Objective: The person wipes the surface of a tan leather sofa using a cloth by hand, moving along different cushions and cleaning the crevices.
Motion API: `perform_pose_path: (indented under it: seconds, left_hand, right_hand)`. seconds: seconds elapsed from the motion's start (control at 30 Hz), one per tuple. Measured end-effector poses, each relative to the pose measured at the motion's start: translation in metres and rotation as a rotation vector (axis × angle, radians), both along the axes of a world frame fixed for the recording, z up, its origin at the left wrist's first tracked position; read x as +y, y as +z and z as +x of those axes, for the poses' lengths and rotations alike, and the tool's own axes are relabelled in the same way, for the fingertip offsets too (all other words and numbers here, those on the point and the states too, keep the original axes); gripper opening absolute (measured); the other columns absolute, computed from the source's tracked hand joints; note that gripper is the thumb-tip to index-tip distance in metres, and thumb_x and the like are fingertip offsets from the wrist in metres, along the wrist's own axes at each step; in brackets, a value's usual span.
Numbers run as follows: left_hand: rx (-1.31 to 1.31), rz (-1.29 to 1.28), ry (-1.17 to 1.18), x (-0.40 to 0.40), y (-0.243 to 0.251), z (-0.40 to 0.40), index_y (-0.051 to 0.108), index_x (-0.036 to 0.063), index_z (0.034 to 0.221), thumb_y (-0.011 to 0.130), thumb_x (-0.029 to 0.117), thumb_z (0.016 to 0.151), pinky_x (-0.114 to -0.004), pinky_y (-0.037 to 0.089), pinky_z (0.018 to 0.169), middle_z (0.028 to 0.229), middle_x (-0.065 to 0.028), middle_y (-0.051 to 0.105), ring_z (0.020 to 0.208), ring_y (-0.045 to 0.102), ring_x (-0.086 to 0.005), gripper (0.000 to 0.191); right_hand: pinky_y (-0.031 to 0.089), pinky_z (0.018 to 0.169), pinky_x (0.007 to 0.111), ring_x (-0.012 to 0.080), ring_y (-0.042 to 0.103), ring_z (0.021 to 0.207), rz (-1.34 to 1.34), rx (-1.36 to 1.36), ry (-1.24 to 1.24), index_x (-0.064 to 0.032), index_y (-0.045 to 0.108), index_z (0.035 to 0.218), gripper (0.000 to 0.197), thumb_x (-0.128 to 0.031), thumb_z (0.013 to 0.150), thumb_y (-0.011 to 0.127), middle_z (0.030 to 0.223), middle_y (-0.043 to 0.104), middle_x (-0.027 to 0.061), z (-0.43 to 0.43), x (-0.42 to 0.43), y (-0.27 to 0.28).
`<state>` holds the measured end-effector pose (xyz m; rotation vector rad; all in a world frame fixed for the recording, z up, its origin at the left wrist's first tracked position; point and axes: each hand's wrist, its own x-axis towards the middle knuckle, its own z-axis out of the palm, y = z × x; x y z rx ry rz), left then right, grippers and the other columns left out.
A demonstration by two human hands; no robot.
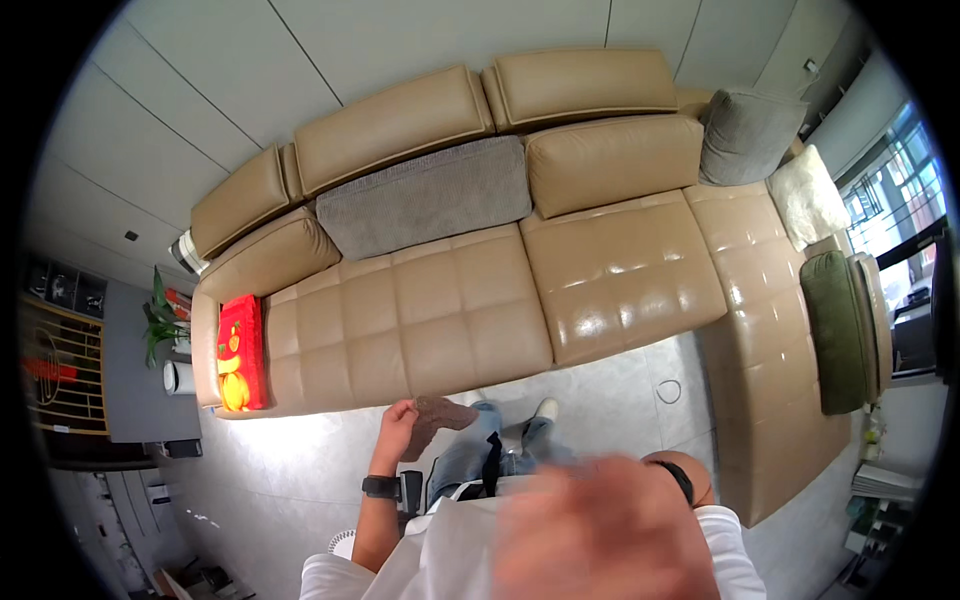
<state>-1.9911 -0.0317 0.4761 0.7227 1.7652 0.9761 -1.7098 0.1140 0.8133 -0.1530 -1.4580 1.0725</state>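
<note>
My left hand [401, 420] grips a brown cloth [439, 421] by its upper corner. The cloth hangs folded just in front of the tan leather sofa [465, 315], beside my jeans. Close to the camera, my right hand [600, 532] is large and blurred, raised over my chest; its fingers cannot be made out clearly. A red cushion with fruit pictures [242, 352] lies at the sofa's left end. Against the sofa back leans a long grey corduroy cushion [427, 196].
A grey pillow [750, 139], a white fluffy pillow [808, 196] and a green cushion [834, 332] rest along the right side. A thin loop [668, 391] lies on the tiled floor [607, 397]. A potted plant [161, 319] stands beyond the sofa's left arm.
</note>
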Motion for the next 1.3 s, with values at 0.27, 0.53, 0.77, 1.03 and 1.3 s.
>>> perform_pose_path:
  seconds: [0.27,0.53,0.77,1.03,1.3]
  left_hand:
    - [-0.143,0.250,-0.015,0.054,0.110,-0.009,0.063,-0.0019,0.108,0.057,0.018,0.095,-0.026,0.047,0.078,0.094,-0.0010,0.063,0.087,0.058,-0.0090,0.024]
    - [-0.492,-0.128,-0.362,0.041,0.072,-0.084,0.057,-0.0020,0.113,0.049,0.020,0.097,-0.030,0.055,0.048,0.092,-0.0094,0.061,0.059,0.062,-0.0176,0.028]
    - [-0.632,0.185,-0.146,0.034,0.031,-0.131,0.047,-0.0022,0.133,0.045,0.010,0.091,-0.035,0.038,0.105,0.127,-0.0099,0.058,0.119,0.053,-0.0204,0.043]
    - [-0.609,0.328,-0.149,0.055,0.044,-0.152,0.056,-0.0003,0.118,0.051,0.007,0.091,-0.035,0.041,0.099,0.117,-0.0088,0.061,0.110,0.056,-0.0205,0.029]
    - [0.125,0.433,-0.416,0.122,0.101,-0.118,0.057,-0.0049,0.095,0.058,0.000,0.084,-0.027,0.043,0.081,0.095,-0.0040,0.055,0.089,0.053,-0.0144,0.012]
  right_hand:
    - [0.041,0.101,0.035,0.0253,0.045,0.129,-0.821,-0.728,0.012,-0.0014,0.029,0.148,0.067,-0.037,0.097,0.055,0.143,0.042,0.0155,-0.085,0.005,-0.301]
    - [0.047,0.089,0.038,0.0194,0.059,0.108,-1.191,-0.064,0.408,-0.0029,0.057,0.118,0.031,-0.023,0.096,0.052,0.115,0.064,0.0069,-0.164,-0.042,-0.312]
    - [0.048,0.086,0.029,0.0134,0.058,0.101,-0.947,-0.740,0.472,0.0025,0.059,0.118,0.035,-0.009,0.085,0.056,0.110,0.064,0.0042,-0.198,-0.048,-0.270]
    - [0.045,0.068,0.029,0.0111,0.051,0.082,-0.852,-0.772,0.393,0.0040,0.056,0.102,0.030,-0.017,0.081,0.058,0.088,0.053,-0.0003,-0.207,-0.021,-0.249]
    - [0.046,0.082,0.030,0.0152,0.054,0.092,-0.693,-0.523,0.305,-0.0007,0.054,0.117,0.047,-0.043,0.096,0.056,0.100,0.060,0.0060,-0.225,0.026,-0.278]
